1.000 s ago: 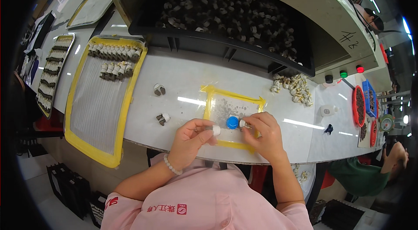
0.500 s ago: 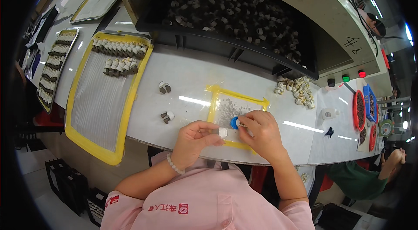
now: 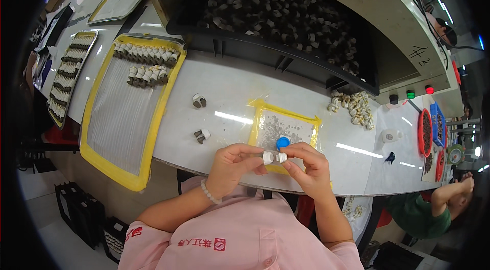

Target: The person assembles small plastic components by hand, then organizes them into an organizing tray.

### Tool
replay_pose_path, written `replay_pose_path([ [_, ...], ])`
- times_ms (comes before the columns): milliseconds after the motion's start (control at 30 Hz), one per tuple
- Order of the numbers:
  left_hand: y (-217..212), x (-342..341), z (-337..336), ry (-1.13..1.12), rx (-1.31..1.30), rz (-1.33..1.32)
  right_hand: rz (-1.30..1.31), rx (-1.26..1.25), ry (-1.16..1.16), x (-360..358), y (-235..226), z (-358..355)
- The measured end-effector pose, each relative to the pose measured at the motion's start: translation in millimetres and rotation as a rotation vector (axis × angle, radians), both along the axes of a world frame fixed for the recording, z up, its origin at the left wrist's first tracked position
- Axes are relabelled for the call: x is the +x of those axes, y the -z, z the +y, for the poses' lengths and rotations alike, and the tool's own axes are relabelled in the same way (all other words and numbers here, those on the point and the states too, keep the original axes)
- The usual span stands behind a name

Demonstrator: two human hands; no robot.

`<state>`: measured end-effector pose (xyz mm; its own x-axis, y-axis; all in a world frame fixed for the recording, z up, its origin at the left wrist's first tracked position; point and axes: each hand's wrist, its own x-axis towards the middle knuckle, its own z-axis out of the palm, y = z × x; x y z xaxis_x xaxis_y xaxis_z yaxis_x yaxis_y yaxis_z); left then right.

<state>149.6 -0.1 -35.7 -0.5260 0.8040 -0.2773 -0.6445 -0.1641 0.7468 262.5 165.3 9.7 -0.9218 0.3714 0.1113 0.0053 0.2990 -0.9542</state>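
My left hand is closed, pinching a small grey part with a white collar. Facing it, my right hand pinches a small white ring-shaped piece between thumb and fingertips. The two pieces are end to end, very close; I cannot tell whether they touch. Just beyond my fingers, a round blue cap rests on a pale, grey-spotted pad framed with yellow tape. To the left, two grey-and-white parts, one farther and one nearer, lie loose on the table.
A yellow-taped tray with rows of parts lies left. A black bin of many parts stands at the back. White pieces are heaped right of it, near a white bottle. A co-worker's green sleeve shows at right.
My right hand has drawn back from the blue cap and brought the white piece against or close to the left hand's part. The whole view has shifted slightly.
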Motion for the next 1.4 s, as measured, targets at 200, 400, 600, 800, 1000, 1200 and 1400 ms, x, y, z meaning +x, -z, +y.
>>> replay_pose_path([
  [200,1,2,-1,-0.011,0.037,0.011,-0.055,0.059,-0.047,-4,-7,-5],
  [400,-1,6,-2,-0.015,0.002,0.076,-0.111,-0.012,-0.062,0,0,-7],
  [600,1,7,-3,0.026,-0.008,0.111,-0.079,-0.014,-0.082,4,1,-7],
  [800,0,0,0,0.110,0.019,0.091,-0.186,-0.005,-0.115,5,-9,0],
  [1000,-36,-19,-26,0.035,-0.043,0.224,-0.085,0.359,0.221,0,-3,64],
  [1200,-58,-120,-100,-0.556,-0.441,0.917,-0.177,0.898,0.331,-7,13,117],
  [1400,-52,-223,-147,-0.717,-0.867,1.348,-0.238,0.695,0.314,-8,5,100],
])
